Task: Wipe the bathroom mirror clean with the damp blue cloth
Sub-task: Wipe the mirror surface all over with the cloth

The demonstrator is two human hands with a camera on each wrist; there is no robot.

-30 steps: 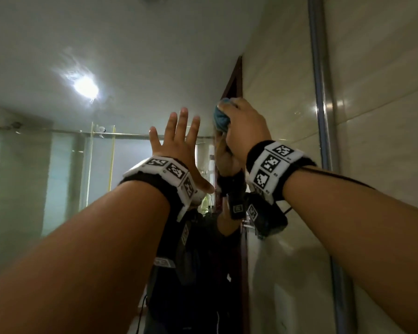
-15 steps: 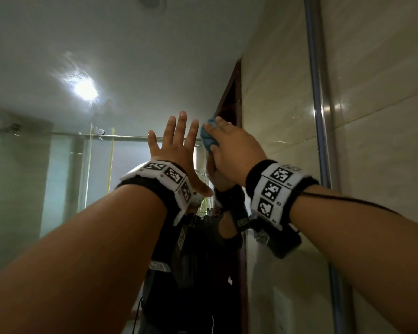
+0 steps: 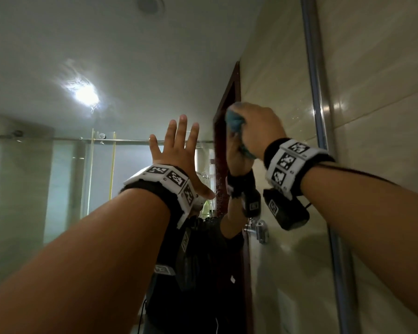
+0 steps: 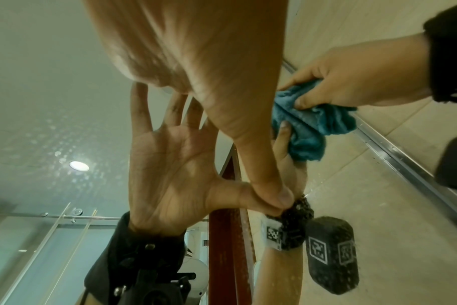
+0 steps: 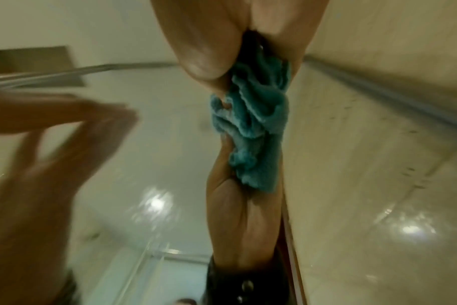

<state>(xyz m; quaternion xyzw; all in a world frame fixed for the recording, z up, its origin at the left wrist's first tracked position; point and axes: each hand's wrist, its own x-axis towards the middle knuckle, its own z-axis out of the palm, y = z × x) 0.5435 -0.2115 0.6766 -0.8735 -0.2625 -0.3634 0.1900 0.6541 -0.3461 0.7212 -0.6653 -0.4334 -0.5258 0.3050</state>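
The mirror (image 3: pixel 111 51) fills most of the head view, and its metal edge strip (image 3: pixel 317 100) runs down the right side. My left hand (image 3: pixel 179 145) lies flat on the glass with its fingers spread and pointing up. In the left wrist view the left hand (image 4: pixel 196 51) meets its reflection at the thumb tip. My right hand (image 3: pixel 258 126) grips the bunched blue cloth (image 3: pixel 234 121) and presses it against the glass, to the right of the left hand. The cloth (image 4: pixel 308 125) shows crumpled under the right fingers (image 4: pixel 305 103), as does the cloth (image 5: pixel 256 128) in the blurred right wrist view.
A beige tiled wall (image 3: pixel 384 97) adjoins the mirror on the right. The glass reflects a ceiling lamp (image 3: pixel 86 95), a glass shower screen (image 3: pixel 65 179), a brown door frame (image 3: pixel 229 97) and my dark-clothed body. Fine droplets speckle the mirror (image 4: pixel 316 185).
The right hand carried the cloth down and left across the glass, then back to the right and slightly up. The left hand stayed flat on the mirror.
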